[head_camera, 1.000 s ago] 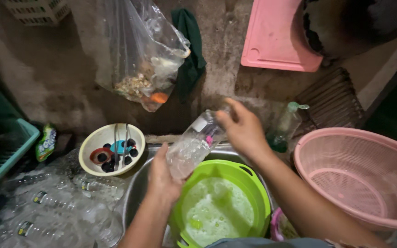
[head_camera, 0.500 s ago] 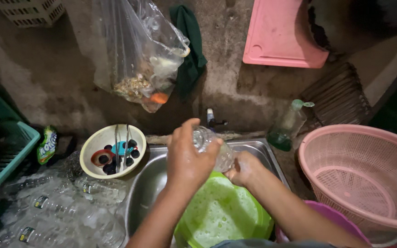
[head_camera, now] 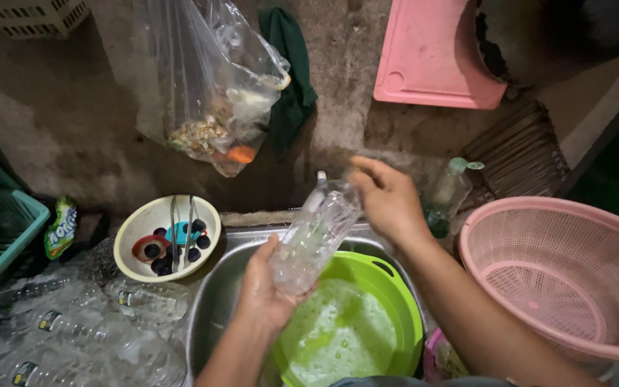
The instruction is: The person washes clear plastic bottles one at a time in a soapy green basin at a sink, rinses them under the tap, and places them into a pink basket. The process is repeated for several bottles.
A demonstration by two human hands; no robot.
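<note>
From my head camera, my left hand (head_camera: pixel 263 290) clamped around the base of a clear plastic bottle (head_camera: pixel 313 236), tilted over the green basin (head_camera: pixel 395 301) of soapy water in the metal sink (head_camera: pixel 213 301), my right hand (head_camera: pixel 388 201) at its neck, fingers loosely curled, pink basket (head_camera: pixel 560 272) to the right.

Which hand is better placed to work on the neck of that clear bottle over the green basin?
Right. The right hand is up at the clear bottle's neck, while the left hand grips its base above the green basin.
</note>
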